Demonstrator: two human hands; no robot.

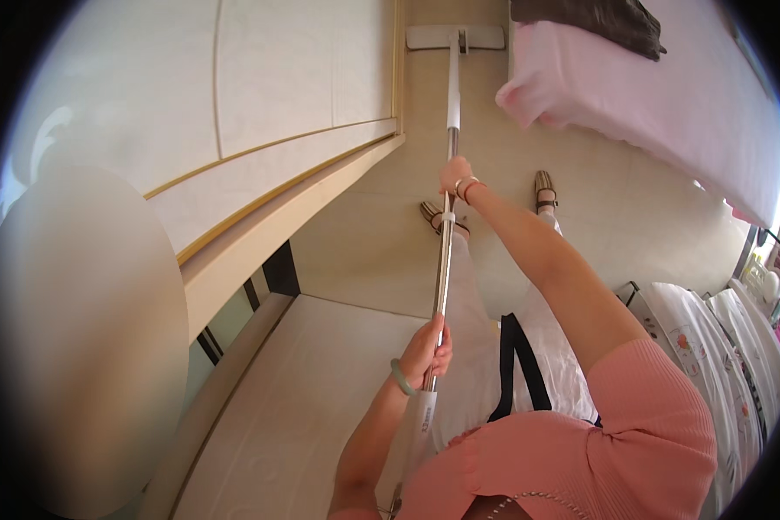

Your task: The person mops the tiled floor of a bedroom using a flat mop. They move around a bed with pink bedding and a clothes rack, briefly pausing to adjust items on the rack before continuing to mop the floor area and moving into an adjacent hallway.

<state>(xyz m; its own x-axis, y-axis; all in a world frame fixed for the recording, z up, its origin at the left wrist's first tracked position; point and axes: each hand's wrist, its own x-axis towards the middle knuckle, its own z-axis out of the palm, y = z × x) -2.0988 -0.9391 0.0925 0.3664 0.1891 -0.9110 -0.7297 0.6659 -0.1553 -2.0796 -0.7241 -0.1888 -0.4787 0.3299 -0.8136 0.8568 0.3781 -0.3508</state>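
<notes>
A flat mop with a long shiny metal pole (443, 277) runs away from me along the middle of the view. Its wide pale head (429, 37) lies on the floor at the far end, between the cabinet and the bed. My right hand (454, 175) is wrapped round the pole farther up, just below the white upper section. Nearer to me, my left hand (426, 349), with a green bangle at the wrist, grips the pole just above its white lower handle (426, 412). Both hands are closed on the pole.
White cabinet doors (277, 78) with wood trim stand on the left. A bed with a pink cover (598, 87) is at the far right, a dark folded item (594, 22) on it. White patterned fabric (698, 347) hangs at the right. Tan floor (355, 234) surrounds my sandals.
</notes>
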